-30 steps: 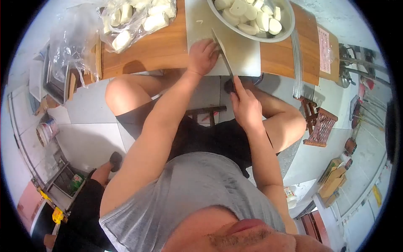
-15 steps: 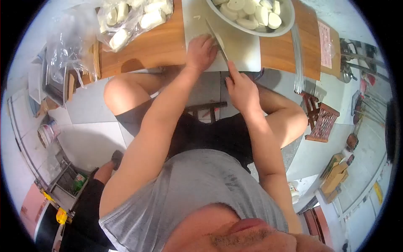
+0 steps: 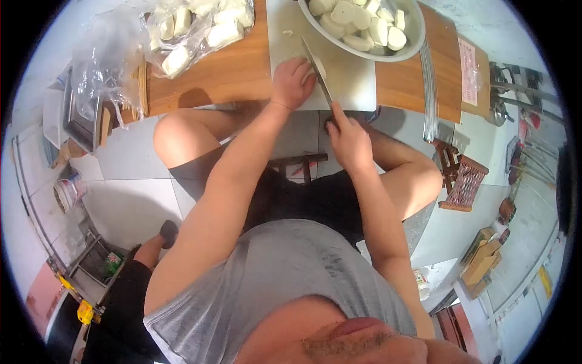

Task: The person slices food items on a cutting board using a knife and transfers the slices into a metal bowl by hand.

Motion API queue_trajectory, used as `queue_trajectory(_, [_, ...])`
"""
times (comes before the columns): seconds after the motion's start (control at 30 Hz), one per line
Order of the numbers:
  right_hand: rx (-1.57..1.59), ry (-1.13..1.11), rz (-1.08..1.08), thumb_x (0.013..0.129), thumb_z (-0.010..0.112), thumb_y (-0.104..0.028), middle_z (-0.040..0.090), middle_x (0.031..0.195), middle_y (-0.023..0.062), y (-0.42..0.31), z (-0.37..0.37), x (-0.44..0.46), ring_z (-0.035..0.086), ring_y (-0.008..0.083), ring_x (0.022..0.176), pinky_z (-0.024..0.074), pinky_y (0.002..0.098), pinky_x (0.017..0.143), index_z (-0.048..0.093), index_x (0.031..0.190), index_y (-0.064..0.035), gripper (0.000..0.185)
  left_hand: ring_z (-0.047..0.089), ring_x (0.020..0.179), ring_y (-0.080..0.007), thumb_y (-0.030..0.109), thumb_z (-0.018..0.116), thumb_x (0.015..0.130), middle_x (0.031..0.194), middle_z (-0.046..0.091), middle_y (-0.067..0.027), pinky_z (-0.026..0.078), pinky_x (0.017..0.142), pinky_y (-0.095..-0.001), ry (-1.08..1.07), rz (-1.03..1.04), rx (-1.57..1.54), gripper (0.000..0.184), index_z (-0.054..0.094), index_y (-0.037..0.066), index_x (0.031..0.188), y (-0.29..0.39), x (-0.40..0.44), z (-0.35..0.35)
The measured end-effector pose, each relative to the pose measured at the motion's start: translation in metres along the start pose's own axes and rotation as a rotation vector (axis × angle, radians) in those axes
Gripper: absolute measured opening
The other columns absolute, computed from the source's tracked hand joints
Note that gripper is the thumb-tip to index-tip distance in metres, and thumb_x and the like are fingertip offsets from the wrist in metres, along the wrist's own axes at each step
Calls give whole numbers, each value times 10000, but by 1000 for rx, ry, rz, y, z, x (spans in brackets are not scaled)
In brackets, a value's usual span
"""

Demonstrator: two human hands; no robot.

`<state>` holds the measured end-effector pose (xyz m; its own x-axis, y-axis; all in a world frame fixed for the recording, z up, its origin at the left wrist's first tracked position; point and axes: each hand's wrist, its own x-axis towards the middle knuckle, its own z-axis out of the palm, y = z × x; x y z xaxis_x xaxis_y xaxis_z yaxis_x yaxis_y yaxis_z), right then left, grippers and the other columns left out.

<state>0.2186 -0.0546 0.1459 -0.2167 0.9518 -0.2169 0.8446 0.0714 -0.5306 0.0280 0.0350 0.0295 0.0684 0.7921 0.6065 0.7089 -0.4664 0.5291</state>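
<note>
My right hand (image 3: 351, 144) grips the handle of a long kitchen knife (image 3: 317, 71), its blade slanting up and left over the pale cutting board (image 3: 354, 85). Close against the blade's left side, my left hand (image 3: 293, 84) rests on the board with its fingers curled; what lies under them is hidden. A whitish slice (image 3: 321, 68) shows just right of the blade. Small pale scraps (image 3: 288, 33) lie farther up the board. At the board's upper right stands a light grey bowl (image 3: 418, 45) holding several thick, white, peeled pieces (image 3: 379, 30).
Clear plastic bags with white chunks (image 3: 176, 60) lie on the wooden table (image 3: 242, 73) at left, beside an emptier bag (image 3: 100, 79). A bundle of thin skewers (image 3: 430, 97) crosses the table's right end. A small folding stool (image 3: 465, 182) stands on the floor. Another person's leg (image 3: 148, 252) shows at lower left.
The view has shifted slightly, so the table sits a little lower. The knife blade stands a bit steeper, and both hands remain at nearly the same place on the board.
</note>
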Motion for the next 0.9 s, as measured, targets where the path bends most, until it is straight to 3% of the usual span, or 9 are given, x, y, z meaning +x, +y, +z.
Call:
queue_trajectory(0.13, [-9,49,-47,940,634,-253,640,871,216,12,15,0,660,430,815,544,535,725,493,1467,-267,545,627,1021,-367,120,737,790,1132,660,-134,493,875,-457,-6,-26,45,303,659,64,1077,-1,-2,2])
queue_trajectory(0.2, [-2,-59,15,950,619,-216,669,979,233,-1,10,28,634,456,914,519,527,801,471,1480,-211,550,628,1011,-372,133,731,785,1127,660,-139,495,864,-467,7,-12,33,312,652,65,1080,-5,-6,6])
queue_trajectory(0.3, [2,1,-57,954,613,-224,668,980,238,-2,19,40,635,453,919,520,517,798,459,1484,-195,553,620,1024,-373,166,724,782,1135,650,-140,489,866,-479,-27,-24,7,342,639,74,1100,-10,1,3])
queue_trajectory(0.4, [-29,34,-22,944,627,-243,673,932,203,16,22,7,668,433,841,545,533,732,489,1467,-258,541,606,1044,-377,184,724,792,1143,641,-138,481,890,-477,-13,-31,14,355,637,77,1120,-4,-5,3])
queue_trajectory(0.57, [-4,29,-23,926,655,-210,681,933,185,20,0,-38,680,402,851,551,518,750,523,1448,-207,539,573,1128,-377,250,718,834,1239,603,-152,464,943,-474,-2,-10,33,412,610,69,1188,-6,-10,4])
queue_trajectory(0.77, [47,130,-48,937,645,-207,687,985,183,1,-19,-61,679,407,872,553,504,758,524,1448,-202,525,466,1259,-419,129,686,863,1393,471,-228,404,1058,-488,-22,-148,-31,529,467,30,1334,3,-13,-17])
queue_trajectory(0.9, [92,116,-62,938,646,-220,685,984,159,-11,-14,-64,679,404,851,554,506,756,512,1457,-213,536,486,1238,-445,102,656,875,1364,493,-255,408,1059,-494,-7,-245,-124,457,499,8,1293,-13,-39,-25])
